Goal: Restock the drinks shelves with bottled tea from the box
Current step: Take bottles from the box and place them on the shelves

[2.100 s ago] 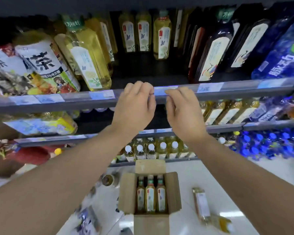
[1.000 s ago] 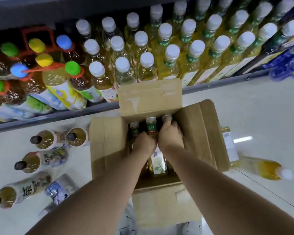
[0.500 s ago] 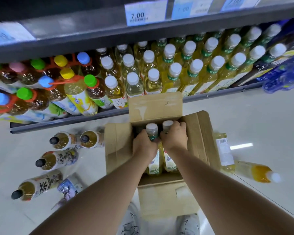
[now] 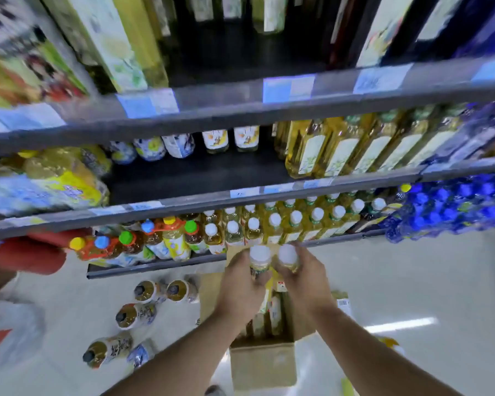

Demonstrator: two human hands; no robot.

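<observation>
You were at the carry step. Your left hand (image 4: 240, 284) gripped one tea bottle (image 4: 259, 260) around its shoulder, and your right hand (image 4: 306, 278) gripped a second bottle (image 4: 288, 257) just beside it. The pair were nearly touching, held over the open box (image 4: 263, 364) at 6 o'clock on the floor (image 4: 412, 281). Both bottles stood upright, long axis vertical, white caps pointing up toward you. Spare bottles (image 4: 275, 312) stood in the box below. The next move, I judge, called for raising both toward 12 o'clock and setting them base-down. The bare stretch of the middle shelf (image 4: 200, 178) at 11 o'clock looked the likeliest slot — though the matching white-capped rows (image 4: 275, 221) stood just beyond your hands.
</observation>
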